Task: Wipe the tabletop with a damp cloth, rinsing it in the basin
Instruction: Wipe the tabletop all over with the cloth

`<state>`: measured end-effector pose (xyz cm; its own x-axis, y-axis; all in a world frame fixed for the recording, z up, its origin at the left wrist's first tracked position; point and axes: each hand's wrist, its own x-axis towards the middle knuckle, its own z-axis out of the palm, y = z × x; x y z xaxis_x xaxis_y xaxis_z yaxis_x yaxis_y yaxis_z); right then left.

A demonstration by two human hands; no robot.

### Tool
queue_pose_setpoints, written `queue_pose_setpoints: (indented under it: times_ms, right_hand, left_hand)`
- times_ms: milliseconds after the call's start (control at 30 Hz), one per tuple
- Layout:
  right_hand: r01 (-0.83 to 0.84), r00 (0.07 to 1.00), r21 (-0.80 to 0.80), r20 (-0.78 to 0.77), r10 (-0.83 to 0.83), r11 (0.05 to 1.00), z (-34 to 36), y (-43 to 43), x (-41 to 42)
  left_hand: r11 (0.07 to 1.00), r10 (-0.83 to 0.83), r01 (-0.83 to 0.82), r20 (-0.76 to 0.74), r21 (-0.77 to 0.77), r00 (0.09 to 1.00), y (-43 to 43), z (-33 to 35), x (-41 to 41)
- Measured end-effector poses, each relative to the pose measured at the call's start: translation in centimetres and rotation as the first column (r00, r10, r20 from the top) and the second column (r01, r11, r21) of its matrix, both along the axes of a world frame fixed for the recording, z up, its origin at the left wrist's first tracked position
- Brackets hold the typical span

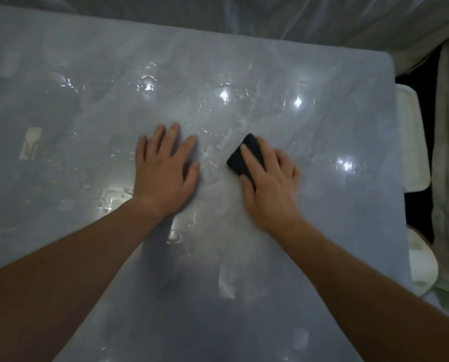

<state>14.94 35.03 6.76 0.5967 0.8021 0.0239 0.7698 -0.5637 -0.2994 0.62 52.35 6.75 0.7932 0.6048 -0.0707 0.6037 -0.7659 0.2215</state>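
Mid-wipe: right hand (269, 186) pressed flat on small dark folded cloth (245, 155), left hand (166, 171) spread empty on glossy grey wet surface (322, 231); next likely sweep right.

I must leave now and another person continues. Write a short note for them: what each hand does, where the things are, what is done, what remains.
Left hand: flat on the tabletop, fingers spread, holding nothing.
Right hand: pressing the dark cloth onto the table, near the middle.
Done: the middle of the table looks wet and streaked.
Left: how much is wiped cannot be told; the basin is not in view.
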Motion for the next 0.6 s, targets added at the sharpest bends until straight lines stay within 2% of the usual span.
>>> queue_pose_setpoints:
  times_ms: [67, 100, 233, 367, 433, 500, 600]
  right_hand:
    - [-0.185, 0.983, -0.029, 0.004, 0.186, 0.982, 0.2, -2.1, -0.7]
    - [-0.19, 0.982, -0.035, -0.002, 0.191, 0.981, 0.2, -3.1, -0.1]
    - [0.19, 0.98, -0.043, -0.044, -0.192, 0.981, 0.6, -4.4, 5.8]
    - [0.27, 0.961, -0.064, -0.043, -0.273, 0.961, 0.6, 0.5, 9.7]
    - [0.184, 0.982, -0.062, -0.031, -0.186, 0.981, 0.6, 2.6, 8.6]
    - [0.005, 1.0, -0.053, -0.009, -0.006, 0.999, 0.6, 2.6, 6.3]
    - [-0.231, 0.973, -0.037, 0.005, 0.231, 0.972, 0.6, 0.4, 4.2]
  left_hand:
    - [1.0, -0.005, 0.005, -0.011, 0.016, 1.0, 0.1, 0.1, 0.0]
    - [1.0, -0.003, 0.003, -0.018, 0.015, 1.0, 0.2, 0.3, 0.1]
    - [1.0, 0.028, -0.028, -0.04, 0.009, 0.999, 0.1, 1.0, 1.1]
    - [0.994, 0.11, -0.109, -0.056, 0.017, 0.992, -0.2, 1.5, 3.2]
    - [0.994, 0.106, -0.106, -0.095, 0.009, 0.99, 0.1, 1.6, 4.4]
    - [0.998, 0.06, -0.059, -0.147, 0.011, 0.987, 0.5, 1.5, 5.2]
    - [0.999, 0.042, -0.043, -0.179, 0.0, 0.983, 0.7, 1.4, 5.5]
